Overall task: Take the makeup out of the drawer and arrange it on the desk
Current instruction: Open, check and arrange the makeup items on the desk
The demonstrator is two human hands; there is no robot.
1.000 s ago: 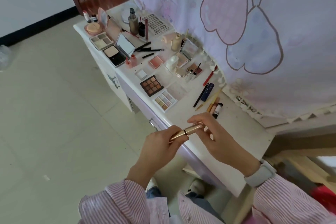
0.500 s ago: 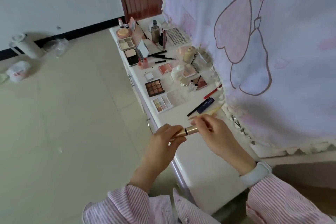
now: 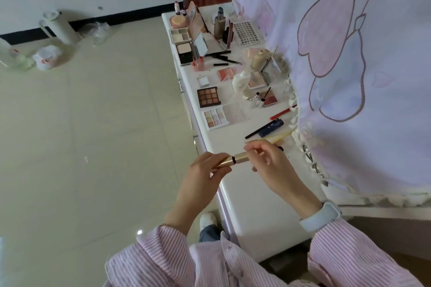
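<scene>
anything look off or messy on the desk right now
Nothing is spilled or broken. The makeup lies spread along the desk, with pencils scattered at loose angles. The only item not set down is the gold tube, held over the desk edge between the left hand and right hand.

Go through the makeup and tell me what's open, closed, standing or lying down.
Gold tube: held at both ends by left hand and right hand.
Brown eyeshadow palette: open, flat.
Pastel palette: open, flat.
Black compact: open, mirror up.
Foundation bottle: upright.
Black pencil: lying flat.
</scene>
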